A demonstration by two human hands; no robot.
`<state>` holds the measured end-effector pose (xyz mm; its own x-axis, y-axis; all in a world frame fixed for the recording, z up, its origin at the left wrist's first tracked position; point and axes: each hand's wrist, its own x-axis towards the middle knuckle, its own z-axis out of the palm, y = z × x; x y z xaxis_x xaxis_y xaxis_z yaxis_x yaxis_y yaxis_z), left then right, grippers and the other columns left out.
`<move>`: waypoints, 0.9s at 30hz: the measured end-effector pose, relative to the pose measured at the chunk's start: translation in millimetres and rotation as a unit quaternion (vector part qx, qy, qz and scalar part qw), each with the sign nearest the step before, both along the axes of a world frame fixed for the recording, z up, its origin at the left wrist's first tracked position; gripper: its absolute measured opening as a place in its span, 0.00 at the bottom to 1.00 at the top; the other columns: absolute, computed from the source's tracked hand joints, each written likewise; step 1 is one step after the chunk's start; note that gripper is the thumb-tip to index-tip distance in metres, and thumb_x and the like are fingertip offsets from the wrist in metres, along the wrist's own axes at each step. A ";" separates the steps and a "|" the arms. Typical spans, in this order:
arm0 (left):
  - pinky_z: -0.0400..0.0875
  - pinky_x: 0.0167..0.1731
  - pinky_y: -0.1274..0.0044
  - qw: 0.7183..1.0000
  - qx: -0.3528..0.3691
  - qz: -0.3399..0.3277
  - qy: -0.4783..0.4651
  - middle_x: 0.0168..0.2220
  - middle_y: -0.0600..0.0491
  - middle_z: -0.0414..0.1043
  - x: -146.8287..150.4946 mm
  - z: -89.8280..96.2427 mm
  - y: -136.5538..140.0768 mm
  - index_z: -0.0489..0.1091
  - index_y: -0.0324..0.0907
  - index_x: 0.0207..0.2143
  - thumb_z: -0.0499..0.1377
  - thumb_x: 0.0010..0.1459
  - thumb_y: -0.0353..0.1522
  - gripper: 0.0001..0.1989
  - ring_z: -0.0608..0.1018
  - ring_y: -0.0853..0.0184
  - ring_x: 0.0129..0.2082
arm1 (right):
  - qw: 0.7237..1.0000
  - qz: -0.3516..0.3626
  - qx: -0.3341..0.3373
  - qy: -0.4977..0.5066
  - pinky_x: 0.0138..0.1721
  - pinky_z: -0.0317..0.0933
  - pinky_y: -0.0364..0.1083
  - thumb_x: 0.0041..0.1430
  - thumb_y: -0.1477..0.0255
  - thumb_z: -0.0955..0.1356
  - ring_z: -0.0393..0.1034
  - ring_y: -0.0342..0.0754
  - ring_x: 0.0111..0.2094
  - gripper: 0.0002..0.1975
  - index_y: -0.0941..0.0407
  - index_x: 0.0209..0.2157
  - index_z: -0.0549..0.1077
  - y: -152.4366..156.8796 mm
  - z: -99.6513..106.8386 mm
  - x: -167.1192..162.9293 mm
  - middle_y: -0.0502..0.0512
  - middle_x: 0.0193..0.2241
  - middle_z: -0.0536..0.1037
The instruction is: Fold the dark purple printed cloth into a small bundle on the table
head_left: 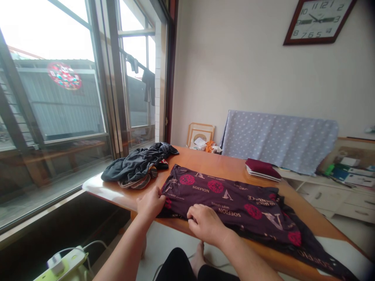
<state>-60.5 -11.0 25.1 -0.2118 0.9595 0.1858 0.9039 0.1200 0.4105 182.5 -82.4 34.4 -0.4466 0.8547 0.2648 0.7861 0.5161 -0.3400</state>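
Note:
A dark maroon printed garment (205, 199) lies spread across the wooden table, with red round motifs and pale lettering. Its right part trails in dark folds to the table's right corner. My left hand (150, 203) pinches the garment's left edge, fingers closed on the cloth. Curled over the near edge, my right hand (205, 222) grips the fabric near the table's front; its fingertips are partly hidden. Beyond my left hand sits a heap of dark grey clothes (137, 164). Toward the back right is a small folded stack of maroon and striped cloth (262, 169).
The wooden table (202, 154) has its front edge just before my knees. A window (58, 78) stands on the left. A power strip (63, 265) with cords is at lower left. Behind the table are a cloth-draped piece of furniture (278, 136) and a white cabinet (336, 195).

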 end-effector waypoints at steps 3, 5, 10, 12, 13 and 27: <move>0.65 0.43 0.64 0.999 0.030 0.009 0.037 0.41 0.48 0.78 4.9 0.0 -2.9 0.68 0.47 0.35 0.55 0.57 0.39 0.07 0.77 0.52 0.45 | 0.995 -0.011 -0.020 0.102 0.40 0.58 0.44 0.56 0.77 0.64 0.70 0.47 0.36 0.10 0.53 0.33 0.77 0.5 -0.1 5.9 0.51 0.32 0.78; 0.65 0.45 0.63 0.996 0.070 0.009 0.061 0.45 0.46 0.76 13.0 4.3 -4.8 0.69 0.46 0.39 0.53 0.59 0.38 0.09 0.75 0.51 0.48 | 0.981 -0.038 -0.045 0.187 0.37 0.59 0.44 0.58 0.74 0.64 0.70 0.46 0.33 0.10 0.53 0.34 0.78 7.8 -0.6 13.9 0.50 0.31 0.79; 0.63 0.55 0.65 0.988 0.110 -0.096 0.043 0.55 0.44 0.71 45.2 5.4 -5.2 0.69 0.46 0.52 0.48 0.66 0.41 0.18 0.72 0.55 0.55 | 0.933 -0.132 -0.058 0.329 0.32 0.60 0.44 0.58 0.66 0.65 0.67 0.46 0.27 0.12 0.56 0.36 0.78 34.5 -12.4 42.4 0.49 0.24 0.75; 0.57 0.60 0.62 0.985 0.092 -0.141 0.041 0.62 0.44 0.66 55.5 -4.9 -3.5 0.66 0.46 0.58 0.46 0.67 0.47 0.24 0.67 0.53 0.62 | 0.922 -0.155 -0.062 0.350 0.32 0.61 0.45 0.57 0.64 0.65 0.67 0.46 0.27 0.12 0.57 0.35 0.77 39.8 -20.1 53.0 0.49 0.23 0.74; 0.54 0.62 0.59 0.984 0.074 -0.156 0.049 0.65 0.43 0.63 58.6 -11.5 -2.3 0.64 0.46 0.61 0.46 0.67 0.50 0.28 0.63 0.51 0.65 | 0.916 -0.162 -0.077 0.358 0.32 0.61 0.44 0.57 0.64 0.66 0.67 0.46 0.26 0.13 0.57 0.34 0.77 40.4 -23.7 57.7 0.49 0.22 0.73; 0.45 0.66 0.57 0.971 -0.024 -0.203 0.126 0.71 0.48 0.53 33.3 -23.6 24.1 0.61 0.51 0.66 0.49 0.62 0.56 0.35 0.50 0.52 0.72 | 0.890 -0.203 -0.104 0.396 0.30 0.61 0.44 0.59 0.60 0.65 0.68 0.45 0.27 0.15 0.57 0.30 0.74 7.3 -9.2 115.2 0.52 0.25 0.75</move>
